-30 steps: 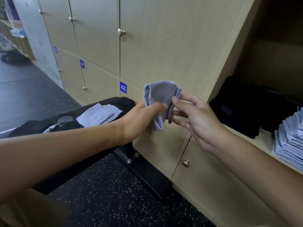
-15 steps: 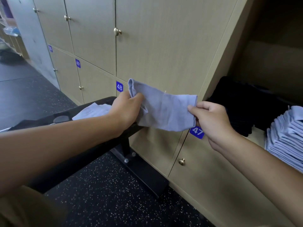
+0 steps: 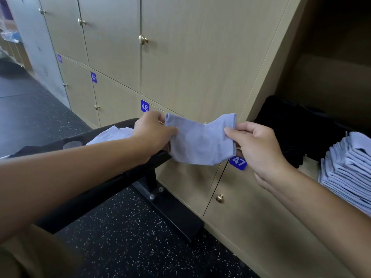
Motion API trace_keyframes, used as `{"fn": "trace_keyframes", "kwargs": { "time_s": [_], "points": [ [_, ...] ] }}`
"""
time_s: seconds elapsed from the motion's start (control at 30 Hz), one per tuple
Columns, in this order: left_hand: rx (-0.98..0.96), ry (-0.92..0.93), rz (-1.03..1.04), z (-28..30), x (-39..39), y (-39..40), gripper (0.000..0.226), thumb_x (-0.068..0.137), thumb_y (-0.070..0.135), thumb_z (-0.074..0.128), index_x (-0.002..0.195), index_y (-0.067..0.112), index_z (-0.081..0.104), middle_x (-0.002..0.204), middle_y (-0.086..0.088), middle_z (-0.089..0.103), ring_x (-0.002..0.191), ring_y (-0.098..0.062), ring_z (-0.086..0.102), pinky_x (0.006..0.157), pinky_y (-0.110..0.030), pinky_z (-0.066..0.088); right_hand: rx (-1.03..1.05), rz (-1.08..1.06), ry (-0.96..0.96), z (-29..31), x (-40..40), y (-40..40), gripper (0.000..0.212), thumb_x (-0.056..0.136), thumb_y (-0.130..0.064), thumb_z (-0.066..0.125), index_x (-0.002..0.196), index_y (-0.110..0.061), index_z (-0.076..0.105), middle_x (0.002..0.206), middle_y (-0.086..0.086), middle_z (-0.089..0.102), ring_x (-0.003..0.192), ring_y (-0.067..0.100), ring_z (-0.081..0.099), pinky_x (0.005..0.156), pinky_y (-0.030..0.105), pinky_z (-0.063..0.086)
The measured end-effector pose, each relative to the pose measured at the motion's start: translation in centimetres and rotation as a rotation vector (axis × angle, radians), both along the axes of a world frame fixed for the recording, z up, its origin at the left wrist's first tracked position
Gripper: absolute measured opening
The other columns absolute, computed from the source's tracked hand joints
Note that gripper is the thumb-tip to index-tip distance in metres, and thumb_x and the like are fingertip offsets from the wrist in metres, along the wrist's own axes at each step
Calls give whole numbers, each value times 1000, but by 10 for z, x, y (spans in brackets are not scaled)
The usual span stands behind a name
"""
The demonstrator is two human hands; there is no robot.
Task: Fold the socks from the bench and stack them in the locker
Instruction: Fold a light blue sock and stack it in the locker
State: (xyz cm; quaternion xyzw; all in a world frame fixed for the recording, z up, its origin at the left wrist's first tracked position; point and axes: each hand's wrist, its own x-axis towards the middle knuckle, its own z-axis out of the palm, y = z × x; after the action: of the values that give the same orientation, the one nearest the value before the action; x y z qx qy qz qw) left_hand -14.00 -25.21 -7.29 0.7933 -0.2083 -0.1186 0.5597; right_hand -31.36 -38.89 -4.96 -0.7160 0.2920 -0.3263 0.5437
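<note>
Sock stretched between left hand and right hand.

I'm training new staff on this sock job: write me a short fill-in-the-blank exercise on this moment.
1. The light blue sock is held stretched between ____ hands, the left hand and the right hand.
2. The blue number tag partly hidden below the right hand reads ____.
3. The stack of folded light blue socks lies inside the open ____.
4. More unfolded socks lie on the black ____.

Missing words: two; 47; locker; bench
</note>
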Motion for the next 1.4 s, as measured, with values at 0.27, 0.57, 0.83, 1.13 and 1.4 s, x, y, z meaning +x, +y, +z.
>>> {"fn": "trace_keyframes", "kwargs": {
  "time_s": [0.27,0.57,0.83,1.13,1.4],
  "points": [
    [-166,36,-231,6,-32,-19,20,91,11,72,94,-2,57,76,-11,67,70,-27,72,69,-40,65,-36,32,16,-2,7,7,2,95,-16,69,94,-15,71,91,6,77,83,15,75,75,30,61],
    [-214,54,-334,11,-50,-38,19,100,17,63,104,-1,61,86,-13,70,68,-18,74,67,-31,61,-53,43,44,-4,5,3,0,94,-17,70,95,-17,70,92,7,77,84,18,76,84,41,62],
    [-276,35,-440,12,-71,-51,15,101,16,63,95,3,64,88,-17,64,62,-17,69,70,-33,63,-107,-98,71,-4,-15,-12,8,93,-20,69,92,-12,72,89,7,77,86,24,75,84,51,60],
    [-302,-1,-635,23,-90,-65,29,103,10,45,101,8,74,98,-4,75,76,-17,64,57,-27,46,-162,-90,145,-1,-47,-29,27,87,-21,77,110,-13,64,106,7,72,100,25,69,88,46,55],
    [-257,-383,-619,26,-55,-71,40,78,57,65,110,34,66,121,19,59,106,-5,52,77,-14,45,-254,24,143,11,-80,-56,21,93,-6,68,110,-18,65,108,10,73,104,29,68,96,51,52]
  ]
}}
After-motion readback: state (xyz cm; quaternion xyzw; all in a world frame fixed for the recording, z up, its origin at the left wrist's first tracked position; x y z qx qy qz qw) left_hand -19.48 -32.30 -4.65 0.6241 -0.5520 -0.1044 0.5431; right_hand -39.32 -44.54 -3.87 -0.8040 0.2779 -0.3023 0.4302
